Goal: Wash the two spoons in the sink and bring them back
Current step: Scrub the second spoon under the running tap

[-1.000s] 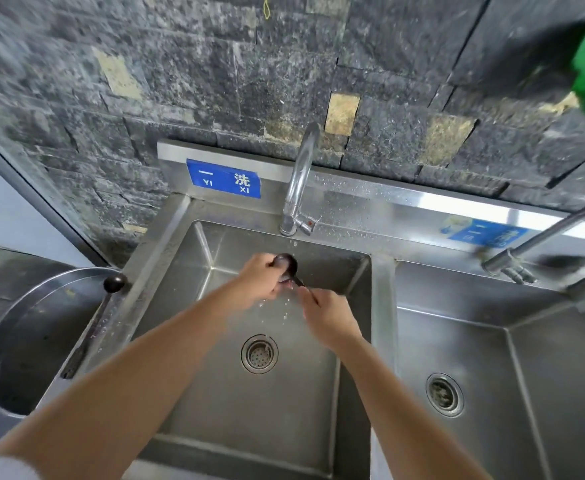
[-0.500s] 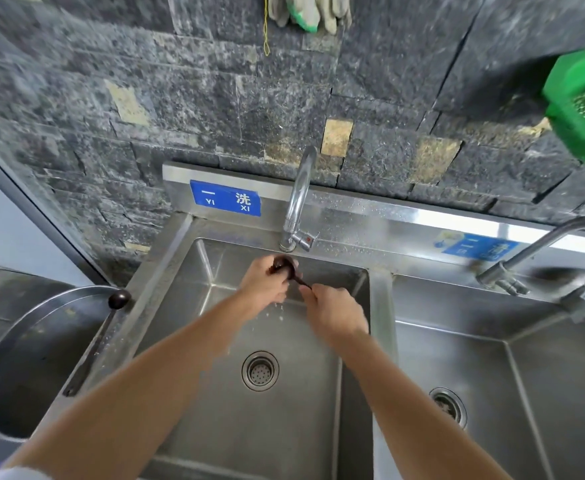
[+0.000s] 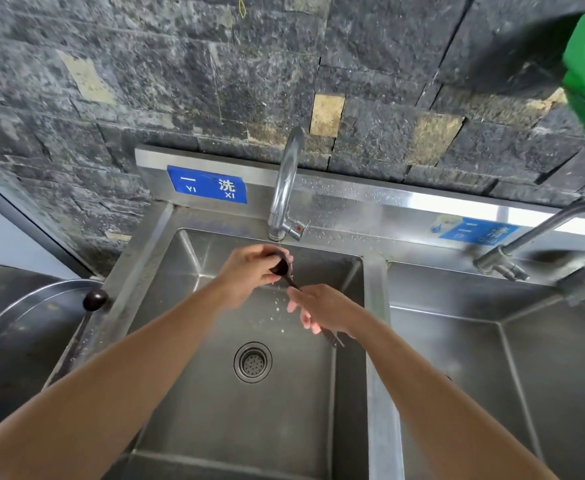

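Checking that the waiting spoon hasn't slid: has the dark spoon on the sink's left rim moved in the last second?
No. The second spoon lies on the sink's left rim as before; only the camera shifted.

Left basin [image 3: 194, 393]: drain [image 3: 253, 362] at centre, tap [image 3: 285, 188] behind. Second basin [image 3: 491, 393] to its right. 2nd spoon [image 3: 88, 320] lies on left rim, w/ round bowl [image 3: 17, 341] beyond it.

This looks like a commercial kitchen's washing-up area. A stainless steel double sink [image 3: 375, 306] stands against a rough dark stone wall [image 3: 180, 81], each basin with its own tap [image 3: 285, 188] and a blue numbered wash-stage label [image 3: 208, 185] on the splashback.
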Motion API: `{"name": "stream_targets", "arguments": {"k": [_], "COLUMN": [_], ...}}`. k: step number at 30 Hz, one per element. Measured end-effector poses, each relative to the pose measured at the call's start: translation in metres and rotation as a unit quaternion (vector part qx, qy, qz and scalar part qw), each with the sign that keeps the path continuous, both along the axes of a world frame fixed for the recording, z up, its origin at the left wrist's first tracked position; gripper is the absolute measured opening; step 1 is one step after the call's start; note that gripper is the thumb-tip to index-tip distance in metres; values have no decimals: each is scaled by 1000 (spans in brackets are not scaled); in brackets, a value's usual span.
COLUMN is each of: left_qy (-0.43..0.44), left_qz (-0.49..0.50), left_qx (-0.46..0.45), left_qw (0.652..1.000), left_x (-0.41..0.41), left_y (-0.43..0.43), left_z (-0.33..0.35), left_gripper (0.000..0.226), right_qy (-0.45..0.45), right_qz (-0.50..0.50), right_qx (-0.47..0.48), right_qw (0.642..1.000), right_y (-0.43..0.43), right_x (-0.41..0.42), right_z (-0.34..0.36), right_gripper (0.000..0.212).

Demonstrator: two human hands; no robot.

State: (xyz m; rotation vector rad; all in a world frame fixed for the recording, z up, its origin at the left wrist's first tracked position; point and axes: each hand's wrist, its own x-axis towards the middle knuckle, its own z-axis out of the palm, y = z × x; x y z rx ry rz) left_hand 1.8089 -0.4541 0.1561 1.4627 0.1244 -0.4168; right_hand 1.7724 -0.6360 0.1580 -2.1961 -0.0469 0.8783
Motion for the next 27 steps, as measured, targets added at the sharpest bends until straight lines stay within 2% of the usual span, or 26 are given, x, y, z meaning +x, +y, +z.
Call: {"name": "stream_targets", "arguments": {"k": [2,4,7,10,15,18,22,27], "left_qy": [63,106,154,188,208,211,207,203], "left_qz": [58,123,185,187,168,162,160,156], "left_qx": [-101,-136,-140,-133,-124,-121,-116,-105], "left_qw": [991,977,961,955,956,956,958,961], "left_x": [2,7,14,19,24,24,22,20], "left_y": [-9,-17,-26,-30,-32,-32,-34,-35], "left_z": [-4,-8,-15,-18,-20,-22,-20,-19], "left_gripper": [11,7,14,18,21,21,23,24], "right_qy": [99,119,59,59,136,183,87,39], "right_qz": [13,-67,-255,-333,-329,-337,-268,-249], "right_qx": [59,74,86,96,93,107,43,31], "right_qw": [993,988,961,936,930,917,959,967], "right_y": [-10,-19,-21,-7,10,17,20,17], "right_x": [20,48,99,137,170,177,183,185], "right_z": [1,-2,-8,-9,-13,-19,-34,-44], "right_gripper": [72,84,72,55,20,18,27,30]}}
